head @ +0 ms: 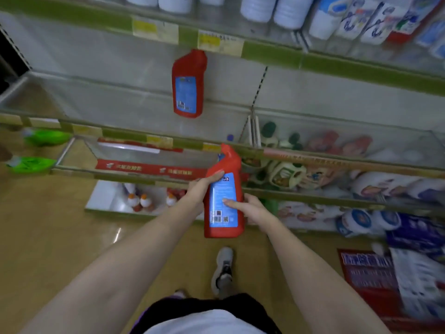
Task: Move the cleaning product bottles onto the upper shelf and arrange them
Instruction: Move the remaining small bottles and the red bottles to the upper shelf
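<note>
A red cleaning bottle [225, 196] with a blue label and a bent neck is upright in front of the shelves, held between both hands. My left hand [201, 189] grips its left side near the shoulder. My right hand [248, 208] holds its right side, thumb across the label. A second red bottle [189, 84] of the same kind stands alone on the upper shelf [132, 109], its blue label facing me. Several more bottles with orange caps [142, 201] stand on the bottom shelf near the floor.
White bottles [272, 8] and packs fill the top shelf. The right shelves hold green-capped jugs [284, 174] and packaged goods [385, 189]. Green bottles [45, 137] lie at the left. A glass-fronted shelf [149, 160] is just behind the held bottle. My shoe [222, 268] is on the tan floor.
</note>
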A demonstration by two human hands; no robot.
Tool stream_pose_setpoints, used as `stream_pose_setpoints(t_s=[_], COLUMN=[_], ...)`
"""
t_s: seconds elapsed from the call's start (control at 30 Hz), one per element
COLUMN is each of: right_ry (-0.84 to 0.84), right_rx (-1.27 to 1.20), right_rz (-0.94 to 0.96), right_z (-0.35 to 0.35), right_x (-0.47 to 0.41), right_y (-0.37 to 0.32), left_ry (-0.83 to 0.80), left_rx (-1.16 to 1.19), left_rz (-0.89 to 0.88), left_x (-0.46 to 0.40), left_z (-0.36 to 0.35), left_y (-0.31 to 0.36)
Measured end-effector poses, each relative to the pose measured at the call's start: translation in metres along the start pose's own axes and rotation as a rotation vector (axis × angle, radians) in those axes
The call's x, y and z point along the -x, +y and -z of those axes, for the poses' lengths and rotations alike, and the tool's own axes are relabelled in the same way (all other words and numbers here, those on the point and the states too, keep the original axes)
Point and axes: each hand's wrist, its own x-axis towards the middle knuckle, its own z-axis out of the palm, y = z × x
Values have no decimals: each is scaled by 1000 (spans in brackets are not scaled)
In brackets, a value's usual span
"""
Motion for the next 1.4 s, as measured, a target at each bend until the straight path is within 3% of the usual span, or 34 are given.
stream_pose_setpoints(t_s=[0.3,0.67,0.87,1.23,1.4], right_ry=[-2,73,51,-8,-38], right_rx=[-8,60,119,329,591], right_rz=[-121,-206,-246,-195,-113], right_z=[-35,-63,-69,-63,-78], right_x=[29,15,15,32,35], right_y=[68,98,119,129,137], left_ry=[-34,78,27,72,245], left_rx=[-24,124,272,214,123], left_rz=[98,290,410,331,212], left_x=[-5,11,32,36,36], left_z=[36,76,77,86,84], left_y=[-80,-133,-149,-154,-146])
